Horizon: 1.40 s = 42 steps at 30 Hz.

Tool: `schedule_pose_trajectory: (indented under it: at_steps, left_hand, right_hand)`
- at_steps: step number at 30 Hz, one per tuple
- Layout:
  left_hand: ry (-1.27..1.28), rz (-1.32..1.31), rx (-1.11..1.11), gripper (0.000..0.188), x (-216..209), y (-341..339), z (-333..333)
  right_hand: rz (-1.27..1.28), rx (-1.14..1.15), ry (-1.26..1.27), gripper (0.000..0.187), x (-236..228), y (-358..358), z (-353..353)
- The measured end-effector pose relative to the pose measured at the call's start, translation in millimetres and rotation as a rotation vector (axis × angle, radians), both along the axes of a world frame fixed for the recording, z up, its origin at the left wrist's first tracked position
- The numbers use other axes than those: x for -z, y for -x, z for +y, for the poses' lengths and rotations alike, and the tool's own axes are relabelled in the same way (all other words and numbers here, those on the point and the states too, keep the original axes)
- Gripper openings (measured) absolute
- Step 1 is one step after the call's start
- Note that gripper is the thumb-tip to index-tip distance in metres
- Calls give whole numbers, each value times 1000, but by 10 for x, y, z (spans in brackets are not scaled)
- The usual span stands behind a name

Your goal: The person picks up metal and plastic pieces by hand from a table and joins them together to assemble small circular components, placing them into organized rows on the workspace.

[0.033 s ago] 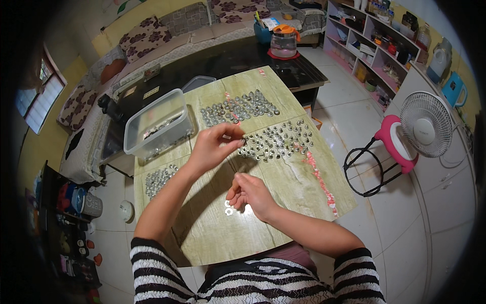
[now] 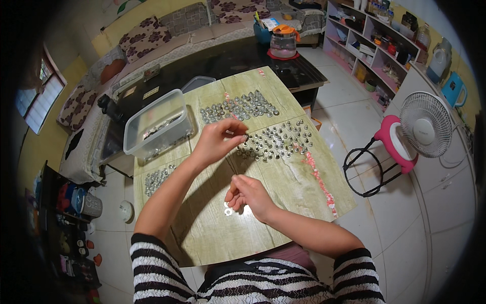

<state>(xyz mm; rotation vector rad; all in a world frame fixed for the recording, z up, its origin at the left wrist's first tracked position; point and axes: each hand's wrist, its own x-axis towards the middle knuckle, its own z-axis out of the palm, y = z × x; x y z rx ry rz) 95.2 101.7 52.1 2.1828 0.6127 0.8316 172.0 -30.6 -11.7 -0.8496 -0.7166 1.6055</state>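
Note:
My left hand (image 2: 218,143) is over the near left edge of a group of small metal pieces (image 2: 276,144) with wide bases and narrow upright stems. Its thumb and fingers come together at that edge; what they grip is too small to make out. Closer to me, my right hand (image 2: 249,196) hovers with curled fingers above the wood-patterned table (image 2: 253,238). Flat metal washers (image 2: 228,212) lie beside and partly under its fingertips. Whether those fingers hold anything is hidden. A second group of similar metal pieces (image 2: 248,106) stands farther back.
A clear plastic box (image 2: 158,136) with dark items inside stands at the table's left, and shiny small metal parts (image 2: 158,180) lie nearer. Behind is a black table (image 2: 223,63) bearing a water jug (image 2: 283,44). A white fan (image 2: 426,124) rests on a pink stool (image 2: 387,133) at right.
My left fingertips have shifted slightly up and to the right at the edge of the metal pieces. My right hand has moved slightly left and down, close above the washers.

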Motion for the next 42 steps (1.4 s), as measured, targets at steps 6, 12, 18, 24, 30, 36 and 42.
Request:
schedule_pose_trajectory:
  at_steps: [6,12,18,24,30,36,42]
  left_hand:
    - [74,132,14,17,178,-502,591]
    - [-75,273,45,16,316,-770,824]
    - [-168,333,55,17,315,-885,869]
    - [-277,392,52,17,337,-954,870]
    - [-333,389,63,15,442,-976,948]
    - [-307,359,22,16,323,-920,823]
    - [-236,304,12,17,97,-565,527]
  right_hand:
    - [-141,-96,-27,34,0,13,-20]
    - [-169,-142,-11,28,8,9,-24]
    - [-181,-153,-50,29,13,20,-20]
    - [-192,-153,-62,28,-13,11,-27]
    - [-212,-159,-74,28,-14,7,-19]
    - [-214,-164,-83,28,-1,20,-20]
    - [-223,-149,-82,28,1,16,-27]
